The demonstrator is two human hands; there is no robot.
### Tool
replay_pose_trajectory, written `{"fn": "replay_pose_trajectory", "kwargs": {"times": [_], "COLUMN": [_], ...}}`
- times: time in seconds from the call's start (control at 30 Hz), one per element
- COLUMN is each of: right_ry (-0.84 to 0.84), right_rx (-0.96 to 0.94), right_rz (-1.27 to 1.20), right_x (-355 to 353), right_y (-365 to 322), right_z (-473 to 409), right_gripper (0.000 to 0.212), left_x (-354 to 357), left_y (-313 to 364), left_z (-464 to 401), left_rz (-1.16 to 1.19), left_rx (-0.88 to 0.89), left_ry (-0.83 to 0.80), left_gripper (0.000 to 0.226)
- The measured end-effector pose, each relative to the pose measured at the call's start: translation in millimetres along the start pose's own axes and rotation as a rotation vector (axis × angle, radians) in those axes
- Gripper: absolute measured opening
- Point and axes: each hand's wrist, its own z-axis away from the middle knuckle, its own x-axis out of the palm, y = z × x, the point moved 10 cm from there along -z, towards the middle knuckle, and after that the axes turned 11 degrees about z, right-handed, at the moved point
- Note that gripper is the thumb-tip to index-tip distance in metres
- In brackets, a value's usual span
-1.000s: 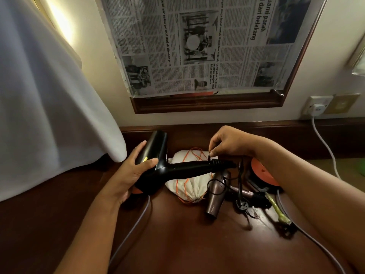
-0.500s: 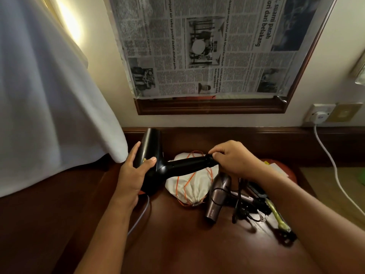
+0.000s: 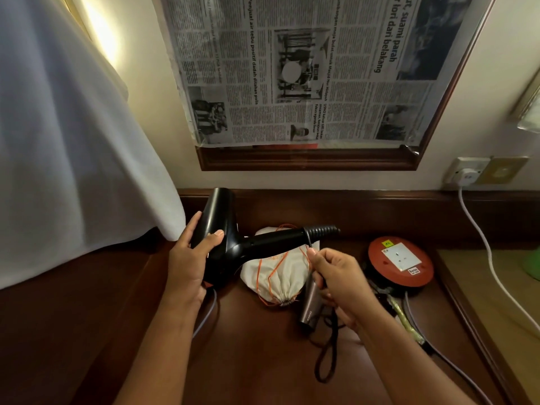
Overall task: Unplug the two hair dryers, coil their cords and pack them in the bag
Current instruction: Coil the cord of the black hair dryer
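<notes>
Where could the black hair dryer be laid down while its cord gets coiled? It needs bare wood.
Free: the dark wooden desk near the front edge, below the white drawstring bag, between both forearms. Crowded: right of the bag, where the small brown hair dryer, black cord loop and red round socket reel lie.

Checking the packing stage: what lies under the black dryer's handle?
The cloth drawstring bag lies on the desk beneath the black hair dryer, cinched shut, so its contents are hidden. The right hand covers the smaller dryer partly.

both hands (image 3: pixel 190 258) (image 3: pixel 333 276) curled, gripping.
</notes>
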Motion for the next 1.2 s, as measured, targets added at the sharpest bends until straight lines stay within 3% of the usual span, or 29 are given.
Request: {"fn": "replay_pose_trajectory", "kwargs": {"times": [0.23,0.43,0.67,0.83,0.93,1.13,1.2], "right_ry": [-0.074,-0.068,-0.227,-0.181,-0.252,-0.394,-0.407], "right_rx": [-0.056,0.007,-0.008,0.105,0.152,0.128,0.114], "right_rz": [-0.148,-0.022,-0.146,0.088,0.183,-0.288,-0.338], "right_x": [10,16,30,23,26,39,38], "right_y": [3,21,31,45,52,48,49], "right_z": [8,9,8,7,9,13,10], "right_gripper": [0.009,0.043,0.028,0.057,0.071,0.04,0.036], "left_x": [-3,-10,-11,-10,-9,-10,-9], "left_y": [-3,-2,-3,-3,-5,-9,-9], "left_z": [1,-2,-1,-3,-5,-9,-10], "left_rz": [0.044,0.08,0.115,0.139,0.164,0.213,0.212], "left_rx": [-0.035,-0.06,-0.102,-0.119,-0.139,-0.192,-0.2], "left_ry": [0.007,0.017,0.006,-0.012,-0.021,-0.062,-0.089], "left_gripper": [0.059,0.058,0.057,0.058,0.057,0.052,0.054]}}
